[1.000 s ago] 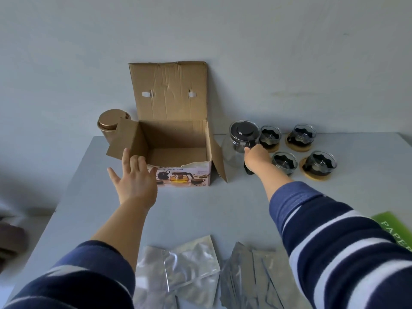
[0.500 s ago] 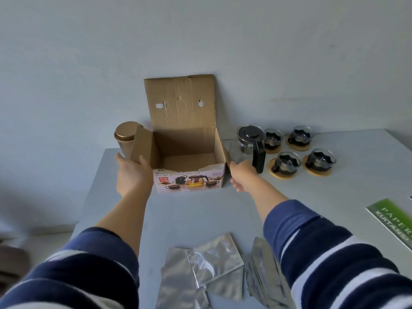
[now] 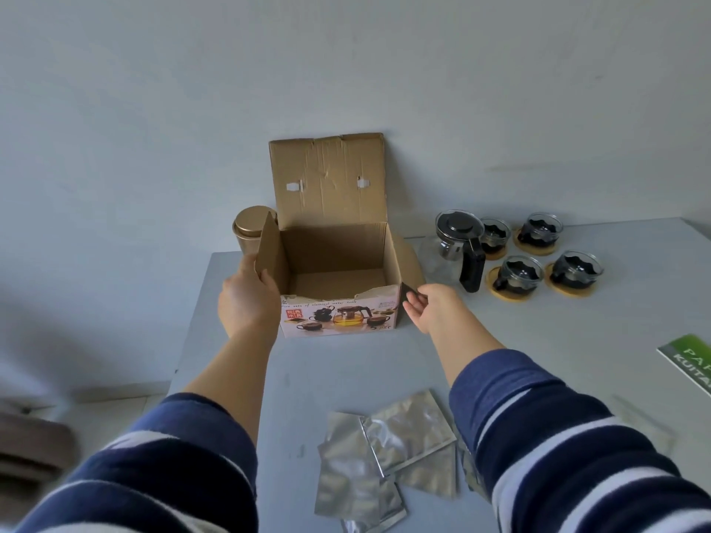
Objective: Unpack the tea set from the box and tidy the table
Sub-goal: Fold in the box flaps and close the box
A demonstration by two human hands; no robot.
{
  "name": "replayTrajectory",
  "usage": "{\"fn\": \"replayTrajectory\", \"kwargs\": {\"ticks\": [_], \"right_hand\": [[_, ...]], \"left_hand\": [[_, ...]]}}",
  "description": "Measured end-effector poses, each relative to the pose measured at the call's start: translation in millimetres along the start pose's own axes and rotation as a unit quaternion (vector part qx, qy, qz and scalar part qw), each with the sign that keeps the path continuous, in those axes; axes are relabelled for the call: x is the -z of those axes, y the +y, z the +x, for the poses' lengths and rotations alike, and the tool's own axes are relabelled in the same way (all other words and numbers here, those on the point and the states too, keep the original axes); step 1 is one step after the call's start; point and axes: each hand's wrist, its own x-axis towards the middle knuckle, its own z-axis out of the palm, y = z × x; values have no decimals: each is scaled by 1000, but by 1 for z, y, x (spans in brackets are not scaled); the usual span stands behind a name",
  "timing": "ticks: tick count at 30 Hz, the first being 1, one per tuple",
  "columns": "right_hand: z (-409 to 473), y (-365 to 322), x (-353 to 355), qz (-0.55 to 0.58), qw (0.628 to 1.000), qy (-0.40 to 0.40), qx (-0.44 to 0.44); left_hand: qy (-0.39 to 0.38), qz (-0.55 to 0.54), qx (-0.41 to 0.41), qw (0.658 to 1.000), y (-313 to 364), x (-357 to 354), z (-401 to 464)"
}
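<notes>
On the table, open box upright, printed side facing camera

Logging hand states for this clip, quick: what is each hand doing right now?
Left hand: closed on the box's left side flap.
Right hand: fingers open, touching the box's right flap, not gripping.

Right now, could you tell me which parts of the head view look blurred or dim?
Head view: soft, even daylight with no glare; the striped sleeves and the lower-left corner are smeared, the green booklet is cut by the edge, while the box and teapot stay fairly sharp.
</notes>
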Motion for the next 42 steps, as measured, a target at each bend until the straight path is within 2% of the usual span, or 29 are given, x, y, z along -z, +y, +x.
{"fn": "replayTrajectory", "kwargs": {"ticks": [3,6,9,13,16,18,20,23,27,28,30,33,36,38,42], "right_hand": [[-12,-1,-1,-10,1000,12,12],[-22,-1,-5,41,997,38,49],[-34,5,-6,63,986,68,139],[-44,18,2,-41,947,97,304],[-51,29,0,-149,876,161,430],[-56,35,-5,-200,830,172,492],[-59,40,-10,-267,786,144,539],[-52,46,-11,-408,682,79,602],[-41,39,-8,-562,538,27,627],[-38,35,-9,-590,512,16,624],[-30,26,-12,-626,488,4,609],[-18,13,-17,-652,489,-6,580],[-10,2,-22,-645,526,-49,553],[-6,-7,-32,-593,589,-58,545],[5,-40,-74,-452,766,-62,453]], "left_hand": [[-6,29,-25,999,-3,5,-2],[-23,60,-46,997,-5,9,-5],[-40,83,-79,993,-7,8,-9],[-59,86,-99,990,-5,3,-15],[-67,70,-91,991,-5,-2,-20],[-71,58,-83,992,-7,-5,-21],[-78,34,-72,994,-7,-7,-20],[-106,-18,-66,992,-8,-8,-18],[-146,-75,-77,984,-11,-10,-13],[-155,-81,-80,981,-11,-11,-11],[-167,-88,-91,978,-10,-13,-7],[-182,-74,-102,975,-7,-17,-2],[-193,-59,-94,975,-7,-22,3],[-186,-61,-90,977,-7,-25,5],[-175,-75,-76,979,-10,-30,5]]}}
